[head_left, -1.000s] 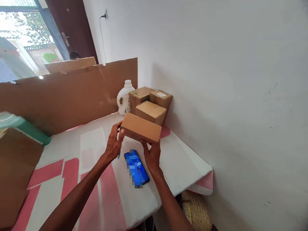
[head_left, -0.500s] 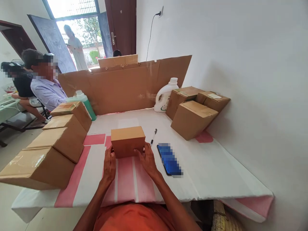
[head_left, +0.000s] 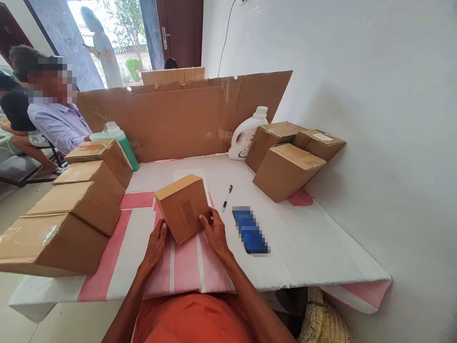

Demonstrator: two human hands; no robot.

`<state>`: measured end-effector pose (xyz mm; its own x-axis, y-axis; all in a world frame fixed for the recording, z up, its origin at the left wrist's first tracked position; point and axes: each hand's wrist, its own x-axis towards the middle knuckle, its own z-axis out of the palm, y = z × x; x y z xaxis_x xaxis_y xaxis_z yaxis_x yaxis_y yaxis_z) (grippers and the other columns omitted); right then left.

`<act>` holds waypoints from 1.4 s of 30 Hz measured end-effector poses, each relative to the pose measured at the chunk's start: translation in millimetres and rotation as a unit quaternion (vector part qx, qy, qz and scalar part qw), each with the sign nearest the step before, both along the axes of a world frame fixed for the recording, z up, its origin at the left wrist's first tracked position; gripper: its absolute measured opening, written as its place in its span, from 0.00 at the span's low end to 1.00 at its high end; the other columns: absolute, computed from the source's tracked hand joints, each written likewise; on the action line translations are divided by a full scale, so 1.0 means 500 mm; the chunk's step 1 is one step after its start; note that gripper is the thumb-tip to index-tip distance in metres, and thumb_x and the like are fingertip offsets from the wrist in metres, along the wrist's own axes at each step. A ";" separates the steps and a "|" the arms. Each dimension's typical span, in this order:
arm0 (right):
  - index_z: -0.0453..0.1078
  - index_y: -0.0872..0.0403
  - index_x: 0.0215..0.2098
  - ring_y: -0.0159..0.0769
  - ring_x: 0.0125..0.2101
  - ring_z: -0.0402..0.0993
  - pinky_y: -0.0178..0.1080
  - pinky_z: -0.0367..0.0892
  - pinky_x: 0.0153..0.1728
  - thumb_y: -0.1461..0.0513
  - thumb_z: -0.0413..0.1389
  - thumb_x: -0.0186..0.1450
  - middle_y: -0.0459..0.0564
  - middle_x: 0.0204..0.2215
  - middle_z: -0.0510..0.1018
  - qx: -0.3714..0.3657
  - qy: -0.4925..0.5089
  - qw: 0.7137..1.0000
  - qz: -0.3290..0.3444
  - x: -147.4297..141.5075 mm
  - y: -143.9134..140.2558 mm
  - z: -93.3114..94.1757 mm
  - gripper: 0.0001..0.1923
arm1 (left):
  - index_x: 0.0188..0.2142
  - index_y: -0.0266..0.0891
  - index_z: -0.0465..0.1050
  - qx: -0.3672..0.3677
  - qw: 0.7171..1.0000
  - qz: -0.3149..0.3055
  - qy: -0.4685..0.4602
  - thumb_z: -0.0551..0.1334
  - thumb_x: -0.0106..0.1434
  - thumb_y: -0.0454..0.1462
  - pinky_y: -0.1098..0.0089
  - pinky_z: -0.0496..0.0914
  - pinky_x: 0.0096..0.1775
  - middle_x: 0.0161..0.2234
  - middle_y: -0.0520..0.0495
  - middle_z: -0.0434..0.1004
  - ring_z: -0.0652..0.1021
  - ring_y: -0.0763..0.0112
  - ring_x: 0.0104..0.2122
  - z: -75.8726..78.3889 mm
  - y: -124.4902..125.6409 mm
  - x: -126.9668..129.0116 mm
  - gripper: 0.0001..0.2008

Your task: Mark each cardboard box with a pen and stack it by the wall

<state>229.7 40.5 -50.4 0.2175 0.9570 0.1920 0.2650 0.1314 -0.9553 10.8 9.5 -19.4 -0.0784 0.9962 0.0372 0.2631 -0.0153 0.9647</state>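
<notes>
Cardboard box (head_left: pixel 183 212) is tilting, broad face toward 6 o'clock, above the near middle of the tabletop (head_left: pixel 293 247); whether its lowest corner is touching down, cannot tell. Right hand (head_left: pixel 216 232) is gripping its 4 o'clock edge, thumb on the face; left hand (head_left: pixel 156 242) is holding the 8 o'clock edge, fingers partly hidden. Pen (head_left: pixel 227 198) is lying near, between 2 and 3 o'clock; phone (head_left: pixel 251 231) is lying past 3 o'clock. Judgement: good handling is depending on both hands sharing weight low on opposite sides, pressing lightly to avoid denting, and turning slowly.
</notes>
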 end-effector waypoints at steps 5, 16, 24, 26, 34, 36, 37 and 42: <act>0.74 0.56 0.57 0.52 0.48 0.79 0.55 0.75 0.51 0.40 0.51 0.72 0.63 0.53 0.81 -0.016 -0.041 0.998 0.041 -0.017 0.000 0.024 0.33 | 0.34 0.42 0.72 -0.042 0.996 0.071 -0.031 0.57 0.60 0.72 0.58 0.77 0.40 0.34 0.43 0.82 0.82 0.54 0.39 -0.005 -0.059 -0.019 0.36; 0.54 0.51 0.76 0.71 0.72 0.53 0.73 0.55 0.67 0.34 0.70 0.50 0.69 0.74 0.56 0.032 -0.209 0.972 0.105 -0.080 -0.049 0.033 0.65 | 0.41 0.38 0.72 -0.115 0.982 0.078 -0.126 0.66 0.58 0.66 0.64 0.77 0.32 0.33 0.44 0.83 0.84 0.60 0.29 0.023 -0.078 -0.044 0.34; 0.63 0.47 0.71 0.59 0.69 0.62 0.65 0.62 0.67 0.36 0.60 0.66 0.60 0.69 0.67 -0.034 -0.106 0.986 0.121 -0.062 -0.051 0.088 0.43 | 0.42 0.40 0.72 0.021 0.990 0.126 -0.067 0.63 0.63 0.65 0.67 0.76 0.30 0.34 0.48 0.80 0.79 0.68 0.29 0.106 -0.039 0.004 0.31; 0.66 0.48 0.70 0.58 0.67 0.65 0.64 0.62 0.67 0.38 0.57 0.69 0.59 0.67 0.70 -0.027 -0.090 0.990 0.103 -0.050 -0.049 0.102 0.38 | 0.42 0.40 0.71 0.035 0.990 0.114 -0.072 0.62 0.64 0.65 0.66 0.76 0.30 0.34 0.47 0.79 0.79 0.67 0.29 0.113 -0.016 0.028 0.31; 0.64 0.53 0.67 0.57 0.59 0.75 0.56 0.72 0.58 0.39 0.64 0.62 0.63 0.60 0.76 0.051 -0.098 0.994 -0.013 -0.024 0.033 0.187 0.45 | 0.58 0.44 0.74 0.078 0.995 -0.014 -0.061 0.60 0.71 0.60 0.60 0.78 0.48 0.57 0.39 0.81 0.82 0.56 0.52 0.113 0.061 0.140 0.28; 0.64 0.53 0.67 0.61 0.58 0.74 0.57 0.71 0.56 0.39 0.68 0.56 0.64 0.60 0.75 0.039 -0.151 0.986 -0.054 -0.013 0.066 0.206 0.49 | 0.57 0.45 0.77 0.089 0.993 -0.055 -0.049 0.59 0.72 0.59 0.58 0.77 0.52 0.62 0.39 0.78 0.79 0.54 0.57 0.106 0.080 0.164 0.27; 0.65 0.54 0.66 0.63 0.58 0.74 0.59 0.71 0.56 0.41 0.69 0.55 0.65 0.59 0.75 0.021 -0.179 0.981 -0.065 -0.005 0.083 0.213 0.49 | 0.56 0.45 0.78 0.092 0.992 -0.066 -0.049 0.59 0.71 0.59 0.58 0.77 0.53 0.62 0.39 0.77 0.79 0.53 0.58 0.099 0.089 0.173 0.26; 0.72 0.56 0.55 0.64 0.57 0.74 0.60 0.66 0.58 0.52 0.66 0.60 0.67 0.54 0.78 -0.102 -0.184 0.975 -0.070 0.067 0.148 0.207 0.28 | 0.62 0.43 0.73 0.065 0.995 -0.023 -0.066 0.59 0.70 0.60 0.56 0.77 0.54 0.62 0.36 0.75 0.79 0.53 0.57 0.042 0.116 0.169 0.31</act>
